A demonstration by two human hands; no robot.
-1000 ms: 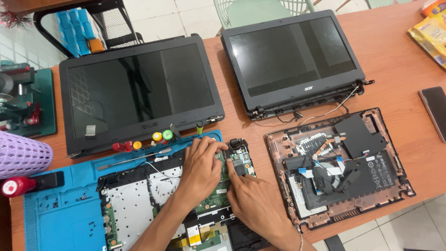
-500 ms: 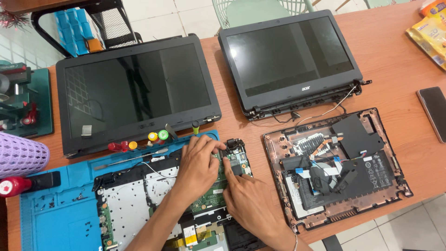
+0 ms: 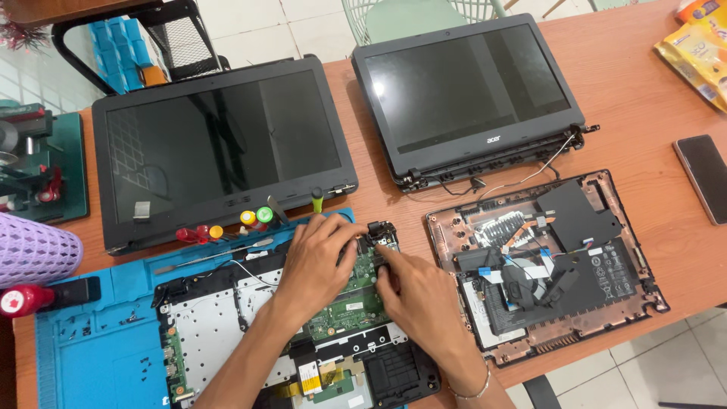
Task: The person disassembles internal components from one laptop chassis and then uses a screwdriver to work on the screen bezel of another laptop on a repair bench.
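Both of my hands rest on an opened laptop base [image 3: 219,333] that lies on a blue work mat [image 3: 91,356]. My left hand [image 3: 318,261] presses its fingers down on the green circuit board [image 3: 344,307] near the board's upper right corner. My right hand [image 3: 420,291] meets it from the right, fingertips touching the same spot beside a small black part [image 3: 381,231]. What the fingers pinch is hidden under them.
Two detached laptop screens [image 3: 227,151] [image 3: 469,91] lie at the back of the wooden table. A second opened laptop base [image 3: 545,257] sits at the right. Screwdrivers with coloured handles [image 3: 227,226] line the mat's top edge. A phone [image 3: 704,178] lies far right, a purple basket [image 3: 34,250] far left.
My hands stay on the same corner of the circuit board, with only slight finger movement. The view has shifted a little.
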